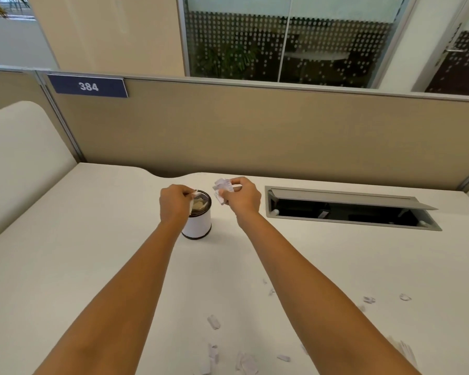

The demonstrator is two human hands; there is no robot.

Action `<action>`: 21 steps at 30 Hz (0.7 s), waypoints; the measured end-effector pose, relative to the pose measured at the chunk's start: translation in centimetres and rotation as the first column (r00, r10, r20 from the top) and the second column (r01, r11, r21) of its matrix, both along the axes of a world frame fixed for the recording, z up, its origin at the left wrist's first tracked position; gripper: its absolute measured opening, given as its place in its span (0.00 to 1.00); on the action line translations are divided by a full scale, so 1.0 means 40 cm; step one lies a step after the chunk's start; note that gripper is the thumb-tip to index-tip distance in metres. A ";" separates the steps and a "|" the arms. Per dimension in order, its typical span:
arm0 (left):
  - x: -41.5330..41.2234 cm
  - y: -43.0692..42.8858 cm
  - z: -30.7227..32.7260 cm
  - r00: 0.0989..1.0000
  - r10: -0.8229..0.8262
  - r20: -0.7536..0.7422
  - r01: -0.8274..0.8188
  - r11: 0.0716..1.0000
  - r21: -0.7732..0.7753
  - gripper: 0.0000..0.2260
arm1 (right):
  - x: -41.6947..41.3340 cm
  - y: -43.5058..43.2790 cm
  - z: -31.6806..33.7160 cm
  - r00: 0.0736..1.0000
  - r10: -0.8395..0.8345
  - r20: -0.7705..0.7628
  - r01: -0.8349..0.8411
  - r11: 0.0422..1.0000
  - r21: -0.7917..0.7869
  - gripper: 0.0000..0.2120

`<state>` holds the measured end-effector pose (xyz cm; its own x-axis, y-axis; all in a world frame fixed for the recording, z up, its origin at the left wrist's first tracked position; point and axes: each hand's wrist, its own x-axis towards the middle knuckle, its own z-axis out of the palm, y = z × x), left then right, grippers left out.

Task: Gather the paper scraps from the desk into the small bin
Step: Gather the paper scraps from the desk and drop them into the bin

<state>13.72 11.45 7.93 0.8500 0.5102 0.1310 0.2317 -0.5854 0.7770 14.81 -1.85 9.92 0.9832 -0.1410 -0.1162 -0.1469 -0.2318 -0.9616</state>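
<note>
Paper scraps (214, 322): loose pieces scattered on the near tabletop (92, 261), between and right of the forearms.
Small bin (197, 222): white cylinder with dark rim, upright mid-tabletop, paper already inside.
Left hand (173, 205): over the bin's rim, fingers pinched together on a small scrap.
Right hand (241, 197): just right of the bin, raised, closed around a crumpled wad of scraps (222, 189).
Cable hatch (347, 209): lid open, further right.
Partition (255, 131): behind, bearing sign "384" (88, 86).

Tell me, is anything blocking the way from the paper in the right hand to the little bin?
Nothing visible does. The right hand holds a bunch of scraps just beside the bin, whose top is open. The left hand is at the bin's rim with its own scrap, on the opposite side.
</note>
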 end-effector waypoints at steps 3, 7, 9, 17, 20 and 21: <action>0.012 0.002 -0.019 0.997 -0.023 -0.068 0.033 0.988 0.151 0.10 | 0.018 0.052 0.001 0.999 0.008 0.045 -0.006 0.999 -0.051 0.10; 0.026 0.009 -0.030 0.986 -0.012 -0.166 0.048 0.976 0.211 0.10 | 0.030 0.103 -0.004 0.994 0.019 0.105 -0.002 0.988 -0.157 0.07; 0.030 0.006 -0.031 0.975 -0.038 -0.218 0.097 0.960 0.264 0.09 | 0.035 0.118 -0.013 0.988 0.049 0.146 -0.010 0.966 -0.259 0.03; 0.044 0.003 -0.041 0.947 -0.049 -0.317 0.223 0.811 0.541 0.09 | 0.053 0.160 -0.048 0.920 0.370 0.131 -0.156 0.650 -0.743 0.07; 0.049 0.016 -0.031 0.929 -0.052 -0.367 0.260 0.795 0.547 0.08 | 0.066 0.162 -0.062 0.889 0.454 0.063 -0.208 0.522 -0.827 0.17; 0.051 0.020 -0.025 0.923 -0.050 -0.383 0.273 0.784 0.557 0.07 | 0.067 0.166 -0.061 0.872 0.489 0.036 -0.233 0.477 -0.847 0.20</action>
